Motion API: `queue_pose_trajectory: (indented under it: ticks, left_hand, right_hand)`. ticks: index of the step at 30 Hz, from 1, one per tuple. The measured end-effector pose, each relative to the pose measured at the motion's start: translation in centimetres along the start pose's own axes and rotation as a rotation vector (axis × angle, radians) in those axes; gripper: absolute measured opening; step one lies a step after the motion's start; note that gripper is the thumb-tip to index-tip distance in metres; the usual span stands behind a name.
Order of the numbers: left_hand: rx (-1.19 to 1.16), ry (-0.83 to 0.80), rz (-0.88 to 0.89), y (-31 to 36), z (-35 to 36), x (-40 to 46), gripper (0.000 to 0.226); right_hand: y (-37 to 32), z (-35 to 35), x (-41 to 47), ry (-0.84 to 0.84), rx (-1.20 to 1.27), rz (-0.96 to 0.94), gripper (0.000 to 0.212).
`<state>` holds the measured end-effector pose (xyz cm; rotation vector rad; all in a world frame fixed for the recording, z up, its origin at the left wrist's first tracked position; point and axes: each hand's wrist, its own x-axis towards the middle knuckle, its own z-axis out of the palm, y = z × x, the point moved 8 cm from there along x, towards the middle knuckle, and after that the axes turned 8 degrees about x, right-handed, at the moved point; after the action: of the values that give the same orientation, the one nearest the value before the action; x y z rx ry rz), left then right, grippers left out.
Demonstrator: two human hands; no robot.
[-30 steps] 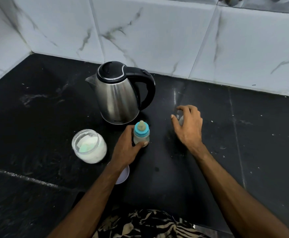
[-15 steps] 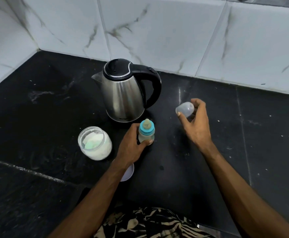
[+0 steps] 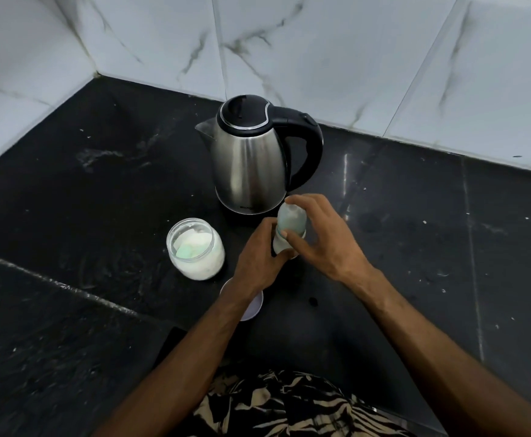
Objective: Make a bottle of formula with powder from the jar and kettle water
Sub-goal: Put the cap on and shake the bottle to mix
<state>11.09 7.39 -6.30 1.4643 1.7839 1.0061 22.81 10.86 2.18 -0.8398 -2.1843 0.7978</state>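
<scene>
Small baby bottle [image 3: 284, 244], upright on the black countertop [image 3: 415, 216], just in front of the kettle's base. Topped by a translucent cap [image 3: 291, 217], through which a bluish tint shows. Gripped low on its body by the left hand [image 3: 259, 260], fingers curled round it from the left. Cap pinched by the right hand [image 3: 324, 238], thumb on the near side, fingers arched over the top; cannot tell whether fully seated. Just behind, a stainless-steel kettle [image 3: 251, 162] with black lid closed, spout to the left, handle to the right. Left of the bottle, near but apart, an open glass jar [image 3: 196, 249] of white powder with a pale green scoop lying inside. Beneath the left wrist, a round white lid [image 3: 253, 305], partly hidden. Beyond, white marble-veined wall tiles [image 3: 321, 42]. At the bottom edge, black-and-cream patterned clothing [image 3: 289, 405].
</scene>
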Motion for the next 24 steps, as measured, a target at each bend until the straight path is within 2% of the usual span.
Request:
queue_pose_trajectory:
  ticks: [5, 11, 16, 24]
  left_hand:
    - [0.026, -0.004, -0.003, -0.1, 0.1, -0.1, 0.053]
    - [0.055, 0.014, 0.014, -0.4, 0.2, 0.0, 0.037]
    - [0.07, 0.019, 0.023, -0.6, 0.2, 0.0, 0.04]
    - [0.079, 0.022, 0.042, -0.8, 0.3, 0.2, 0.042]
  right_hand:
    - [1.1, 1.0, -1.1, 0.099, 0.003, 0.011, 0.054]
    - [1.8, 2.3, -2.0, 0.227, 0.07, 0.028, 0.058]
    - [2.6, 3.0, -2.1, 0.261, 0.073, 0.125, 0.069]
    - [3.2, 3.6, -1.8, 0.225, 0.046, 0.091, 0.064]
